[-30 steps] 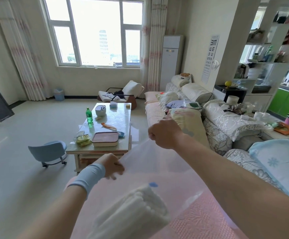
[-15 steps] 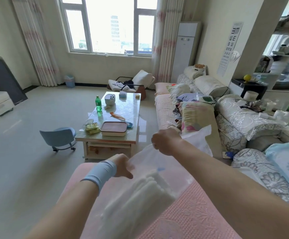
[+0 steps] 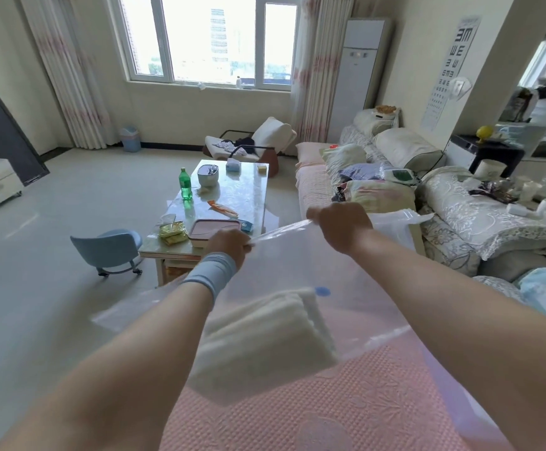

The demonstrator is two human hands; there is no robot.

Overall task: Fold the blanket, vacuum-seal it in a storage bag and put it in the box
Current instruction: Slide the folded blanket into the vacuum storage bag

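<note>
Nearest, a pink cover (image 3: 330, 402) with a raised grid pattern carried the clear storage bag (image 3: 297, 255), and the folded white blanket (image 3: 265, 336) lay inside the bag's lower part. Its long axis ran from near left to far right, and its stacked fold edges faced right and away, towards the bag's mouth. A small blue dot (image 3: 322, 291) on the bag sat just beyond the blanket's far corner. The left hand (image 3: 229, 245), above a pale blue wristband (image 3: 213, 275), pinched the bag's far edge. The right hand (image 3: 340, 222), higher and farther out, gripped the same edge with curled fingers, so that edge was stretched taut between them, rising to the right. A loose flap of the bag hung past the right hand. Just beyond the left hand stood the counter (image 3: 248, 196), its near end close to the cover. On it were a green bottle (image 3: 185, 183), whose label was too small to read, and a pink-lidded box (image 3: 213, 231). A small blue chair (image 3: 108, 249) stood by the counter's near left corner. Left of it, bare floor (image 3: 69, 190) ran wide to the curtains and a blue bin (image 3: 130, 138). To the right, a sofa (image 3: 314, 190) heaped with cushions hemmed in a narrow strip of floor beside the counter. On the far right wall hung an eye chart (image 3: 450, 70) with rows of E shapes shrinking downward.
</note>
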